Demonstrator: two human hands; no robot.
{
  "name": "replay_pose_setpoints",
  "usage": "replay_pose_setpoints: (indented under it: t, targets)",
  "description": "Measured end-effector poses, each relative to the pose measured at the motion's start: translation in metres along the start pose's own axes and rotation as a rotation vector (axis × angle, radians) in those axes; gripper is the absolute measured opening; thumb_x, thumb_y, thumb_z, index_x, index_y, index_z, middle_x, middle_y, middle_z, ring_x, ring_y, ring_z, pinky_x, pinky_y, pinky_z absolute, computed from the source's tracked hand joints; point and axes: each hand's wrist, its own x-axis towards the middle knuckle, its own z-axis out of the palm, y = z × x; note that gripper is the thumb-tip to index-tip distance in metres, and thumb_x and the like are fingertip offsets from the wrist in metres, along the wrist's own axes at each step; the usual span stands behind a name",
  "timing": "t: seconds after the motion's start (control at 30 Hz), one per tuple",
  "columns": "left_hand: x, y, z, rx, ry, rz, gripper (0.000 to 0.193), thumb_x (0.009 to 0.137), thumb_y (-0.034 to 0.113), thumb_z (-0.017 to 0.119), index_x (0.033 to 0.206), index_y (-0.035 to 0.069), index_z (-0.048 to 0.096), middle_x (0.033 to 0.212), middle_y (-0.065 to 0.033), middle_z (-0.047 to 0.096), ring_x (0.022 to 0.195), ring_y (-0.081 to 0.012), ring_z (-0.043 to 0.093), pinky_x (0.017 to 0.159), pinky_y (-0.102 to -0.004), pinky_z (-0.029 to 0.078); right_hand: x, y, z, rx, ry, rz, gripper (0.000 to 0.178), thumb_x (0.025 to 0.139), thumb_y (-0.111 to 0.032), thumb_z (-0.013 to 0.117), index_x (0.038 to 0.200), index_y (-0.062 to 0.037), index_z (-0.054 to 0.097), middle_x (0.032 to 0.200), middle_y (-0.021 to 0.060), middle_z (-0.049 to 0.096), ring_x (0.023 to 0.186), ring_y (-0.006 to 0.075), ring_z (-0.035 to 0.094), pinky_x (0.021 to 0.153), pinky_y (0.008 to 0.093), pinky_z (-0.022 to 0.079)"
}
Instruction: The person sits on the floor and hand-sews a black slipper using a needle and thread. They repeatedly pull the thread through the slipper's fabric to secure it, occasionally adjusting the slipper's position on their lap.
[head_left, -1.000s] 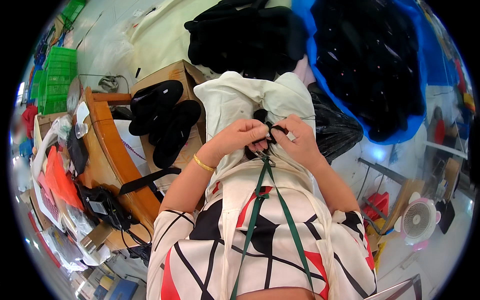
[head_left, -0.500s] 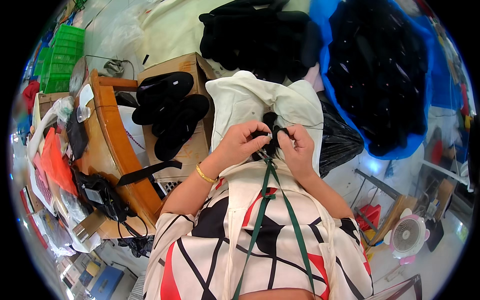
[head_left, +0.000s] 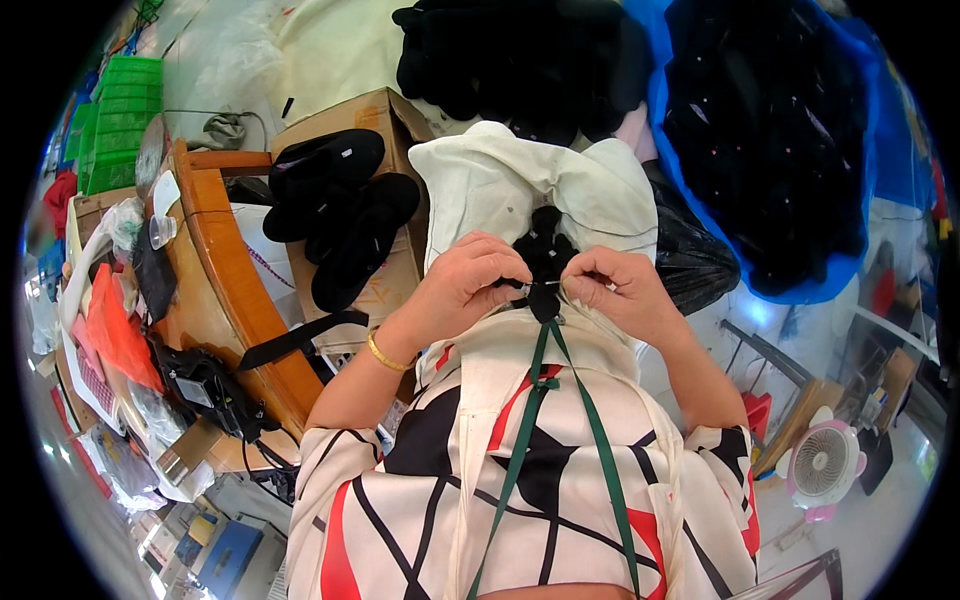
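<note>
Over my lap, my left hand (head_left: 472,282) and my right hand (head_left: 622,288) are both closed in a pinch, a short distance apart. A thin thread (head_left: 542,285) appears to run tightly between their fingertips. Right behind and beneath it, small black fabric pieces (head_left: 545,243) lie on the white apron (head_left: 480,178) covering my knees. What kind of pieces they are is too dark to tell. A green cord (head_left: 530,385) hangs from my neck down to the same spot, its lower end hidden among the black pieces.
Black slippers (head_left: 350,225) are piled on a cardboard box (head_left: 395,118) at my left, beside a wooden chair (head_left: 222,290). Ahead lies a heap of black fabric items (head_left: 520,65). A blue bag (head_left: 658,95) full of black pieces stands at the far right, near a black plastic bag (head_left: 690,235).
My hands have moved apart from close together, the right one going rightward. The thread now stretches between them, and more of the black pieces shows.
</note>
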Motion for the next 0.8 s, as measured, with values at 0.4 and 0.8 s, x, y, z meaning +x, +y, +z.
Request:
replay_pose_setpoints:
  t: [0.4,0.8]
  targets:
    - [0.0006,0.0052,0.0013,0.026,-0.037,0.026,0.028,0.074,0.002,0.076,0.099,0.009,0.067,0.102,-0.0036,0.065,0.104,-0.0278,0.057,0.089,-0.0376,0.048,0.0019,-0.0026,0.0011,-0.2,-0.168,-0.12,0.013,0.09,-0.005,0.064,0.101,-0.0038,0.068,0.085,0.0071,0.071,0.068,0.0143,0.064,0.064,0.0241,0.049]
    - [0.0001,0.0074,-0.0005,0.002,-0.042,0.021,0.027,0.074,0.002,0.075,0.099,0.009,0.068,0.102,-0.0047,0.065,0.104,-0.0284,0.057,0.088,-0.037,0.048,0.0017,-0.0009,-0.0009,-0.181,-0.22,-0.093,0.019,0.089,-0.002,0.063,0.106,-0.0027,0.071,0.09,0.0075,0.073,0.075,0.0142,0.067,0.068,0.0245,0.051]
